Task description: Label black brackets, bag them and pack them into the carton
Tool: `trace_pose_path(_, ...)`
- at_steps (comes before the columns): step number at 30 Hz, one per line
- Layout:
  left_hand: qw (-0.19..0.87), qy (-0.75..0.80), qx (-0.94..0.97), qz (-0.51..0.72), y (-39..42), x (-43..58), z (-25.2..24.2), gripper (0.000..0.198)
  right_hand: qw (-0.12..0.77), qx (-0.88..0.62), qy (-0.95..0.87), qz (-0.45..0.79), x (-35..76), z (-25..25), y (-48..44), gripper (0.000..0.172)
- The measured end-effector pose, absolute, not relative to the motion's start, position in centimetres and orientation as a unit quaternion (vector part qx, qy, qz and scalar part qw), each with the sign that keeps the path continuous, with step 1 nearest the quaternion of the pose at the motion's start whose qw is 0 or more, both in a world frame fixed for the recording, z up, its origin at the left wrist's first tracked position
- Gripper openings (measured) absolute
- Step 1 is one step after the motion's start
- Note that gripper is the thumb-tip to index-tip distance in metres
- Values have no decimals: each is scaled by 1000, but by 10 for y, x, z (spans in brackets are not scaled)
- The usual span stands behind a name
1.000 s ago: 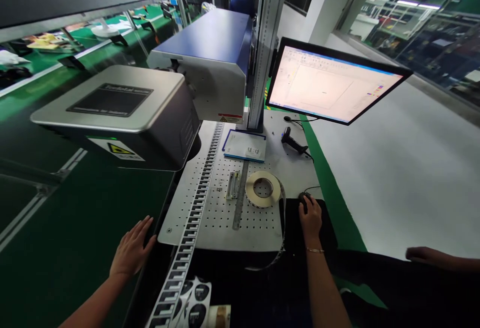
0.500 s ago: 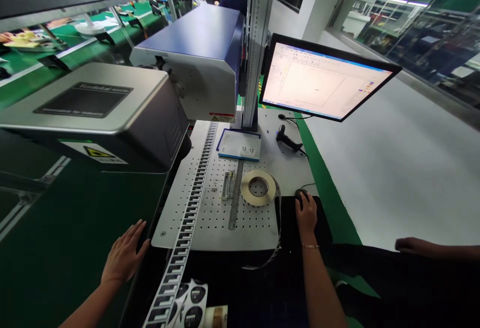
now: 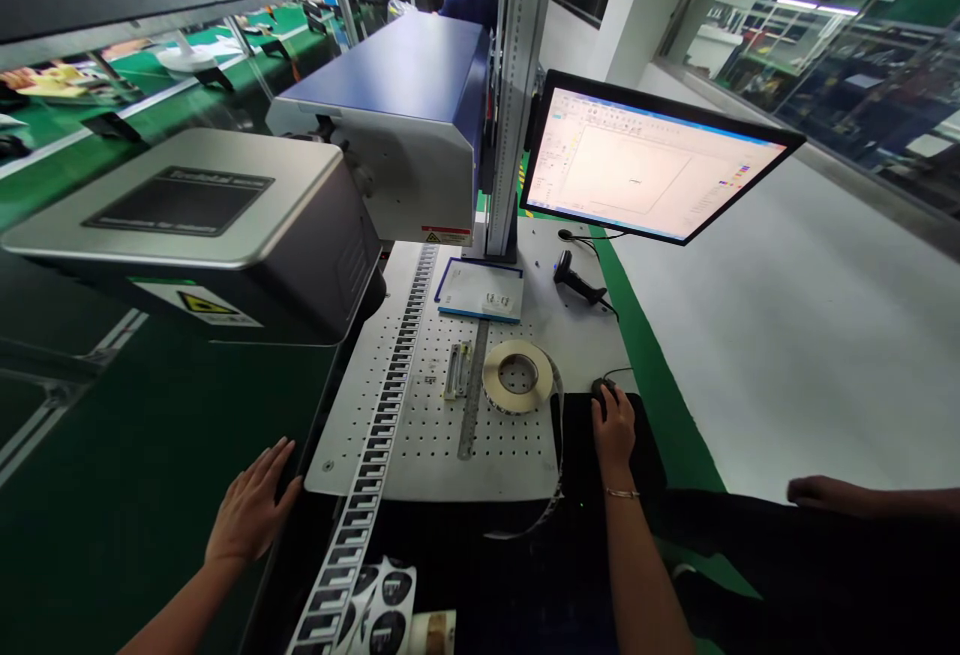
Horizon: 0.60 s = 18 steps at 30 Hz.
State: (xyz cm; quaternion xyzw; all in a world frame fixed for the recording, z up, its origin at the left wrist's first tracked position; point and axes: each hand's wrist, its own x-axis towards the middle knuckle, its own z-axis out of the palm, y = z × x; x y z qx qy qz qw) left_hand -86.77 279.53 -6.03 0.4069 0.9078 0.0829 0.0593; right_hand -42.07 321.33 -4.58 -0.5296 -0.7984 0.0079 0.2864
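mouse (image 3: 601,389) in hand, monitor (image 3: 637,160) lit

on my distant feed, the left hand (image 3: 251,507) at eight o'clock is loose, gripping nothing, palm down near the edge of the dark green surface (image 3: 112,475). at four o'clock my right hand (image 3: 615,427) grasps the mouse, fingers over its top; short strokes from a settled wrist should, i judge, give the finest control. counting outward: one mouse, one metal ruler (image 3: 473,393) at six, one tape roll (image 3: 517,402) at five, one handheld scanner (image 3: 578,281) at three, one monitor at two.

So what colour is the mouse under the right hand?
The mouse looks black where the right hand leaves it uncovered, best seen in the head view.
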Motion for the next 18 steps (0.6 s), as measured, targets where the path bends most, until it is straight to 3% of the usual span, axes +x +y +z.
trace_pose_path(18,63,908,406,76,2797,-866,-57,71,291,-518,-805,5,-421,-43,3211,43)
